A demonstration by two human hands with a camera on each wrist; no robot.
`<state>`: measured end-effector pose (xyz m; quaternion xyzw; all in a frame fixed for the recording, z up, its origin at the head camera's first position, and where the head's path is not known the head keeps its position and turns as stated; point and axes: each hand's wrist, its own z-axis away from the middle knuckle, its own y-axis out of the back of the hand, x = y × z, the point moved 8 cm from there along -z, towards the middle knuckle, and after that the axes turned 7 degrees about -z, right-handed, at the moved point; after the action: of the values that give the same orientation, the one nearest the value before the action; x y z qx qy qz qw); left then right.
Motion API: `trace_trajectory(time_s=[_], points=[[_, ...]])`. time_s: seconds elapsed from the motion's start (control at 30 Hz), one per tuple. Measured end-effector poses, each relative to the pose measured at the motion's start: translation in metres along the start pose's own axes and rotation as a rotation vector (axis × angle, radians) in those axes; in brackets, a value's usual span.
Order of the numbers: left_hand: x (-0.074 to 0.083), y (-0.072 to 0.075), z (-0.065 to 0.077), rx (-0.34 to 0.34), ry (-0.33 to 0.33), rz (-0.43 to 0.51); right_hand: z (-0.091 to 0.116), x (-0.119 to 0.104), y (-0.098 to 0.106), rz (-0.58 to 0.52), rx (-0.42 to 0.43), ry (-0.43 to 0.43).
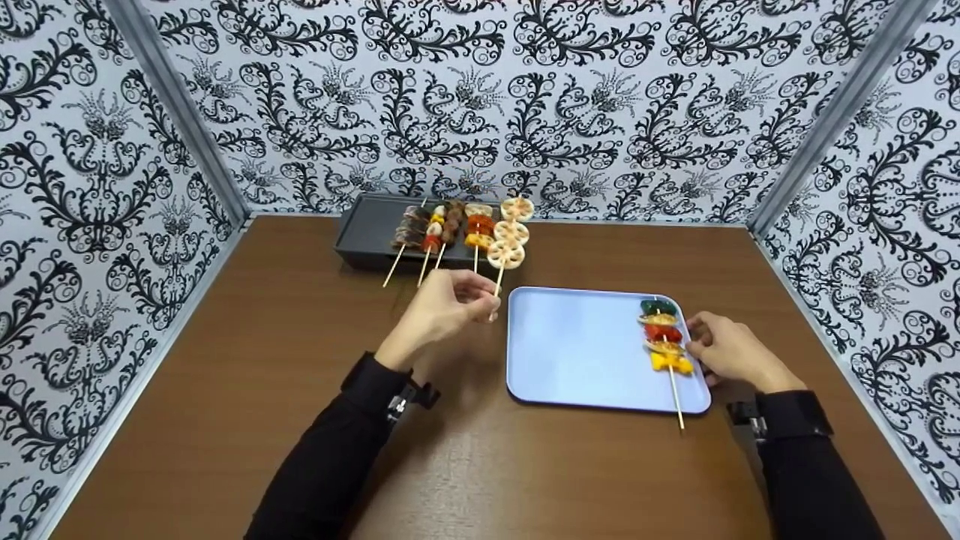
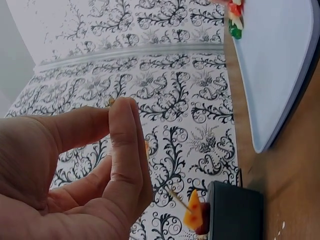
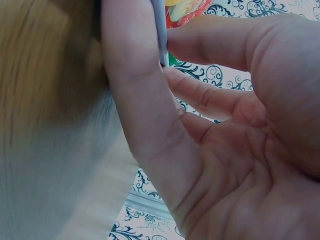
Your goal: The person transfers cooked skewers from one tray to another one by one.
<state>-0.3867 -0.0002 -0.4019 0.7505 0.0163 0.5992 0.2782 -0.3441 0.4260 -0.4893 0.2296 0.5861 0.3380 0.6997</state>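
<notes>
The lotus-root skewer (image 1: 511, 234) was held by its bare stick near the lower end, pinched between thumb and fingers of the left hand (image 1: 441, 306). Its long axis ran mostly from near to far, the slices pointing away from the hand and leaning slightly right. The blue tray (image 1: 577, 345) was placed to the right of that hand, its left rim just beside the stick's near end and its longer sides running left to right. The slices were seen at the right end of the dark box (image 1: 367, 232); whether they touched it could not be told.

The tray's right rim was gripped by the right hand (image 1: 731, 349), well apart from the lotus-root skewer. Beside that rim, on the tray, a mixed skewer (image 1: 661, 334) was laid near to far, its stick reaching past the near edge. Four other skewers (image 1: 450, 229) were set in the dark box, their sticks jutting nearward.

In the right wrist view, one finger was shown along the rim's underside and the thumb on the opposite side, a grip mostly concealed from the head camera. In the left wrist view, a small stick end was exposed at the pinch, but the lotus slices could not be made out.
</notes>
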Motion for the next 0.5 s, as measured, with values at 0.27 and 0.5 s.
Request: trace_trajectory(time_s=[0.27,0.5], points=[[0.001,-0.022,0.001,-0.029,-0.007,0.023,0.001,-0.001,0.001,-0.007,-0.005,0.001],[-0.001,-0.044,0.003,-0.042,-0.007,-0.038,0.000,-0.001,0.000,-0.011,-0.012,-0.010]])
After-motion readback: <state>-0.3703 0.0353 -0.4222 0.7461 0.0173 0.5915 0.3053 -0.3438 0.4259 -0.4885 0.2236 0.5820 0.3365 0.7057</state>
